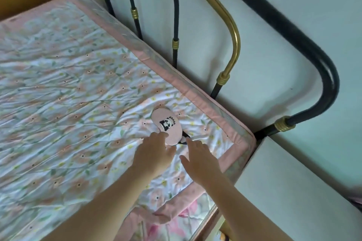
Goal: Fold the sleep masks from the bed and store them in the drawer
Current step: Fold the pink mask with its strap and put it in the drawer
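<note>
A pink sleep mask [168, 125] with a panda print and the word PANDA lies on the floral bed sheet [68, 88] near the bed's right corner. Its black strap [184, 140] peeks out at the lower right end. My left hand [154, 154] rests with fingers spread at the mask's lower edge, its fingertips touching the mask. My right hand [199, 160] hovers just right of it with fingers apart, the index tip beside the strap. Neither hand holds anything. No drawer is in view.
A black and brass metal headboard [231, 31] stands along the pale wall behind the mattress. A white cabinet top [290, 191] sits to the right of the bed corner. The pink mattress border [207, 101] runs along the edge.
</note>
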